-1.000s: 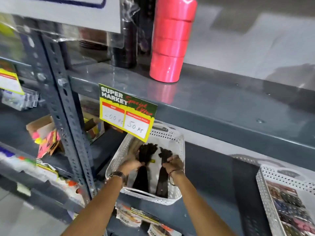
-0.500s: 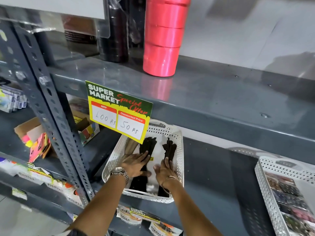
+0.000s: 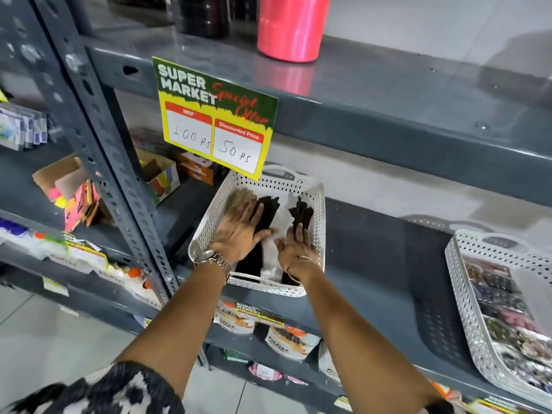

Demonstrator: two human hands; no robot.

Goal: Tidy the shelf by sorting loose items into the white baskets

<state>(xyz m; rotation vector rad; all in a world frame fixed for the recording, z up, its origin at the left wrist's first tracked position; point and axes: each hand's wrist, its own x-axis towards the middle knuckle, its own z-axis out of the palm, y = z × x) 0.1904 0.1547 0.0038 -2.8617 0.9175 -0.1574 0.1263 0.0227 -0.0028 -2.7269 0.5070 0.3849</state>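
Observation:
A white perforated basket stands on the grey middle shelf. Inside it lie two rows of black packaged items: a left bundle and a right bundle, with a clear packet between them. My left hand, with a wristwatch, lies flat with its fingers spread on the left bundle. My right hand, with a thin bangle, rests flat on the right bundle, fingers together and pointing away from me. Neither hand grips anything.
A second white basket of small colourful items sits at the right. A price sign hangs from the upper shelf, partly covering the first basket. A pink roll stands above. Boxes and sticky notes fill the left bay.
My hands have opened from gripping the black bundles to lying flat on them. The bundles now lie straighter in the basket. The camera has moved closer and lower.

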